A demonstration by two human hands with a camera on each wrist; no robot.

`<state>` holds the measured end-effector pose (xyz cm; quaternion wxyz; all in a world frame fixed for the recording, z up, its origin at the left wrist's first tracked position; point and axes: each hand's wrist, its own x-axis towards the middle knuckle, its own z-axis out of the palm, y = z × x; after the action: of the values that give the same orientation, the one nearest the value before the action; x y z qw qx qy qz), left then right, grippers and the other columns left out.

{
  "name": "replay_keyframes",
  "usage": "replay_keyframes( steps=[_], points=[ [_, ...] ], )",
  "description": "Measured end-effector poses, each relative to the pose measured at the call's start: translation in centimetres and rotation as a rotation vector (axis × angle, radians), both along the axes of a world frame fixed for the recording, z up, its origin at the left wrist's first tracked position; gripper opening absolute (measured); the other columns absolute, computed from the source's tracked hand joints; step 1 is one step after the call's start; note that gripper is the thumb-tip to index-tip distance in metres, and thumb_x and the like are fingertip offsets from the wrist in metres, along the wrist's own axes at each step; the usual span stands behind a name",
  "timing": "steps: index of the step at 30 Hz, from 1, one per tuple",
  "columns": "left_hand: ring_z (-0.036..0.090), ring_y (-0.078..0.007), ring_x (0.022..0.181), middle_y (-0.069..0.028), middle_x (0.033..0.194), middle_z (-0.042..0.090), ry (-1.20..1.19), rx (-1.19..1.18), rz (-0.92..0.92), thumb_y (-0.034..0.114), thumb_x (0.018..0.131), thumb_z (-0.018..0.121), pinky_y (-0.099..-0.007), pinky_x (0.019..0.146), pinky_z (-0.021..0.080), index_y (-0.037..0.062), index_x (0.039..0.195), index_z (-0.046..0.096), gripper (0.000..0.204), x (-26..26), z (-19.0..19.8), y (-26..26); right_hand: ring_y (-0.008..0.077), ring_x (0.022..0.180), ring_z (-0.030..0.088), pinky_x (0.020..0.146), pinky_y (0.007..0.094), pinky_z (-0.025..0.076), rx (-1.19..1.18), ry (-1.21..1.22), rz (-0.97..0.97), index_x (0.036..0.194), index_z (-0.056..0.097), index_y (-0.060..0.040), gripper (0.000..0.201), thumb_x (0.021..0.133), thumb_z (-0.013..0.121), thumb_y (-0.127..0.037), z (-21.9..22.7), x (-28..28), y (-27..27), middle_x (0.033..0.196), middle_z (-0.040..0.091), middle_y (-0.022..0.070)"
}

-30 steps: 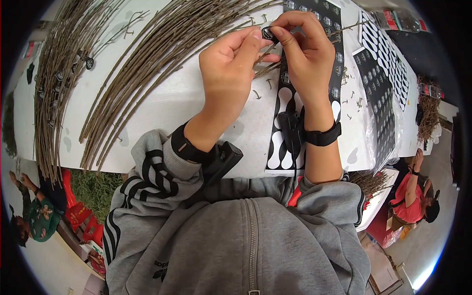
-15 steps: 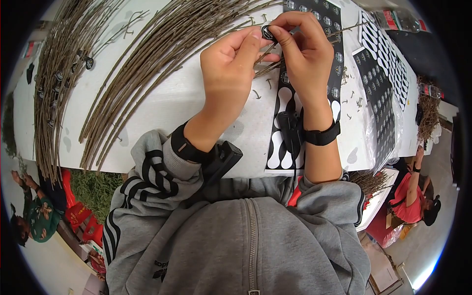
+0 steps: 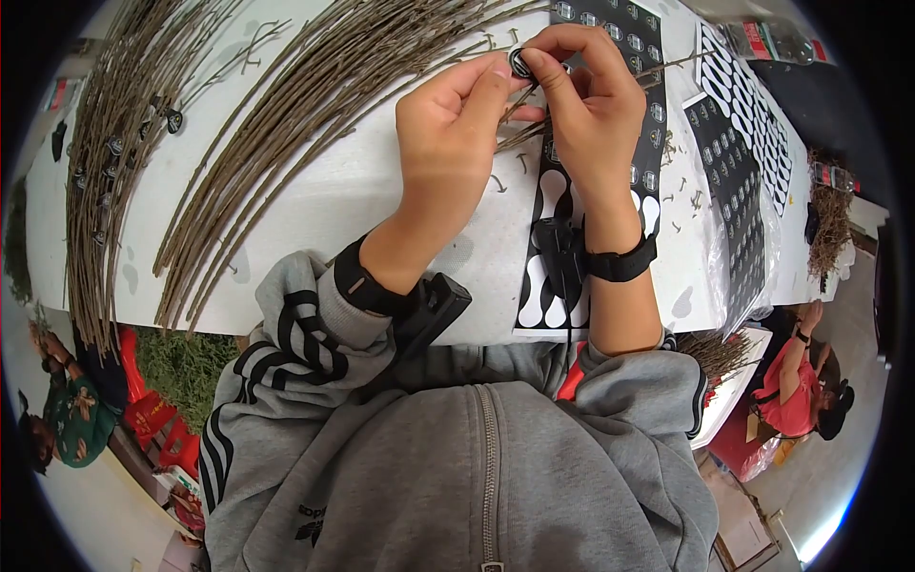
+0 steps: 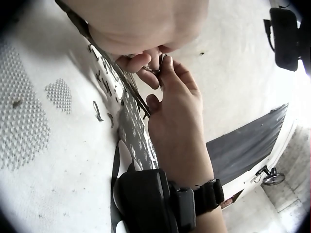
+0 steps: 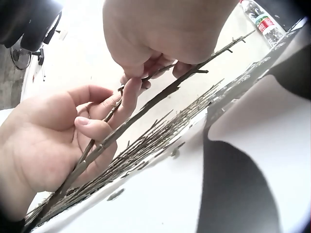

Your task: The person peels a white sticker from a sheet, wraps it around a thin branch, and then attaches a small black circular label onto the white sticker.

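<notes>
- Near the top centre of the frame, the right hand pinches a round black label.
- Beside it, the left hand grips a forked twig.
- Across the upper left, two bundles of twigs lie on the white table.

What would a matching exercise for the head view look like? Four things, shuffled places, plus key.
Things:
1. Round black tag
2. Tagged twig bundle
3. Green foliage
4. Nearest patterned sheet

Places:
A. Past the near edge of the table, at lower left
B. On the table, below the right hand
C. Where the fingers of the left hand and right hand meet
D. On the table, at its far left

Pairs: 1-C, 2-D, 3-A, 4-B
</notes>
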<state>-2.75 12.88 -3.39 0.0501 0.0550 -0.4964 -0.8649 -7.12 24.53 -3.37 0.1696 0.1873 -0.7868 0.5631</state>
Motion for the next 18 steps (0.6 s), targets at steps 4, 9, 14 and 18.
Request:
replay_keyframes(
  steps=[4,9,14,18],
  points=[
    [0.065,-0.0139,0.074,-0.0120,0.091,0.066,-0.015,0.020,-0.010,0.013,0.095,0.054,-0.0219,0.066,0.052,-0.0108,0.109,0.060,0.028,0.18,0.13,-0.09,0.0038,0.074,0.053,0.053,0.0166,0.038,-0.022,-0.024,-0.013,0.090,0.064,-0.0011,0.006,0.085,0.065,-0.001,-0.09,0.02,-0.11,0.087,0.060,-0.0009],
    [0.065,-0.0138,0.074,-0.0116,0.090,0.066,0.003,0.018,-0.025,0.011,0.094,0.055,-0.0219,0.065,0.052,-0.0110,0.109,0.059,0.027,0.13,-0.03,-0.02,0.0041,0.074,0.053,0.053,0.0166,0.038,-0.044,-0.041,-0.027,0.089,0.065,-0.0011,0.005,0.084,0.066,-0.002,0.00,0.07,-0.30,0.086,0.060,-0.0010],
    [0.065,-0.0130,0.070,-0.0115,0.087,0.066,0.023,-0.147,-0.045,0.010,0.092,0.059,-0.0211,0.062,0.050,-0.0107,0.108,0.060,0.027,0.02,0.07,0.05,0.0047,0.074,0.053,0.054,0.0167,0.039,-0.010,0.000,-0.041,0.088,0.066,-0.0014,0.005,0.084,0.066,-0.001,-0.08,-0.04,-0.34,0.087,0.061,-0.0004],
    [0.064,-0.0125,0.065,-0.0111,0.085,0.067,0.004,-0.170,-0.026,0.012,0.091,0.061,-0.0204,0.058,0.049,-0.0099,0.107,0.062,0.027,-0.17,-0.65,0.20,0.0054,0.075,0.054,0.056,0.0170,0.040,-0.023,0.056,0.004,0.091,0.068,-0.0016,0.008,0.083,0.066,-0.001,-0.30,-0.33,-0.14,0.090,0.062,0.0006]
  ],
)
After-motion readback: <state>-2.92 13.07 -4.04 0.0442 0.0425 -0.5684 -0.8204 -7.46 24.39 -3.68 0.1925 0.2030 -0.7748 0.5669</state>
